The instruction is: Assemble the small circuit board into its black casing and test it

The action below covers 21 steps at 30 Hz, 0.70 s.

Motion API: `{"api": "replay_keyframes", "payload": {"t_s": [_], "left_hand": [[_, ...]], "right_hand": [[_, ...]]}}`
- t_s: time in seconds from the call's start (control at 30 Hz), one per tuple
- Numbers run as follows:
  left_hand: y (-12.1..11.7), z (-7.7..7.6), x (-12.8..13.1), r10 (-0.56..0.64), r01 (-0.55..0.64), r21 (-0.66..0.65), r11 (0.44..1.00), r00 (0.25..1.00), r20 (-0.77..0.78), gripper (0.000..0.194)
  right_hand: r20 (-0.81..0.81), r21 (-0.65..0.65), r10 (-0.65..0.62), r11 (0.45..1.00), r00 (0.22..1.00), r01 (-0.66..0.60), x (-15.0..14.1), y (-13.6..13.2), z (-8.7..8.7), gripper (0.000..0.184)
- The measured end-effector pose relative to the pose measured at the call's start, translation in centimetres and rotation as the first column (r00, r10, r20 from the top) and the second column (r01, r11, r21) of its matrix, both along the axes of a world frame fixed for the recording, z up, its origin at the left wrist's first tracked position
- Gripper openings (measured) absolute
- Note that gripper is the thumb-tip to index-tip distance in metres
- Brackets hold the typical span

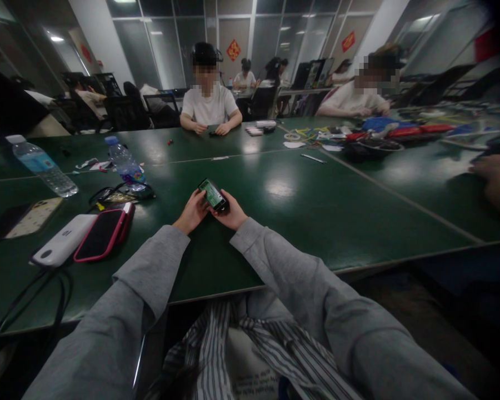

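Between my hands, just above the green table (pixel 216 255), is a dark-cased smartphone (pixel 212 194) with a lit, greenish screen tilted toward me. My left hand (pixel 193 213) grips its left side, the fingers curled along the edge. Around the lower right end is my right hand (pixel 232 212), also closed on it. What the screen shows is too small to read. The undersides of both hands' fingers are partly hidden by the phone.
To the left lie a pink-cased phone (pixel 101 233), a white power bank (pixel 66 239) with cables and a patterned phone case (pixel 35 216). Two water bottles (pixel 45 166) stand behind them. A person (pixel 210 105) sits opposite. Cables and tools (pixel 383 133) are piled at the far right.
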<state>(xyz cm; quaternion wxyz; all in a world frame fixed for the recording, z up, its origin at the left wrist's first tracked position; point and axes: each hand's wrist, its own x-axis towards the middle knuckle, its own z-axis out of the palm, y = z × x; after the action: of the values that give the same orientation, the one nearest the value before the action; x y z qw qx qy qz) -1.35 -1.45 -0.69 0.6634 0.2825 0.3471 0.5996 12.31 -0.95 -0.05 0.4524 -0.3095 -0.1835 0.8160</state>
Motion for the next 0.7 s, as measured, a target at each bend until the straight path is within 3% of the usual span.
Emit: {"api": "replay_keyframes", "payload": {"t_s": [0.2,0.33,0.47,0.6,0.7], "left_hand": [[0.1,-0.1,0.0,-0.013,0.013,-0.004,1.000,1.000,0.020,0.028],[0.3,-0.1,-0.2,-0.050,0.054,-0.062,0.997,0.997,0.060,0.014],[0.2,0.3,-0.3,-0.094,0.106,-0.102,0.989,0.989,0.114,0.033],[-0.1,0.8,-0.2,-0.069,0.091,-0.149,0.985,0.987,0.146,0.056],[-0.3,1.1,-0.2,-0.060,0.082,-0.161,0.984,0.989,0.136,0.062]], "right_hand": [[-0.034,-0.026,-0.010,1.000,0.999,0.009,0.0,0.0,0.1,0.025],[-0.018,0.036,-0.007,0.999,1.000,0.008,-0.1,0.3,-0.1,0.025],[0.066,0.177,-0.114,0.979,0.991,0.101,0.0,1.2,-0.7,0.016],[0.213,0.392,-0.311,0.896,0.926,0.211,0.0,1.7,-1.4,0.020],[0.383,0.619,-0.448,0.774,0.808,0.136,0.0,1.2,-1.7,0.036]]}}
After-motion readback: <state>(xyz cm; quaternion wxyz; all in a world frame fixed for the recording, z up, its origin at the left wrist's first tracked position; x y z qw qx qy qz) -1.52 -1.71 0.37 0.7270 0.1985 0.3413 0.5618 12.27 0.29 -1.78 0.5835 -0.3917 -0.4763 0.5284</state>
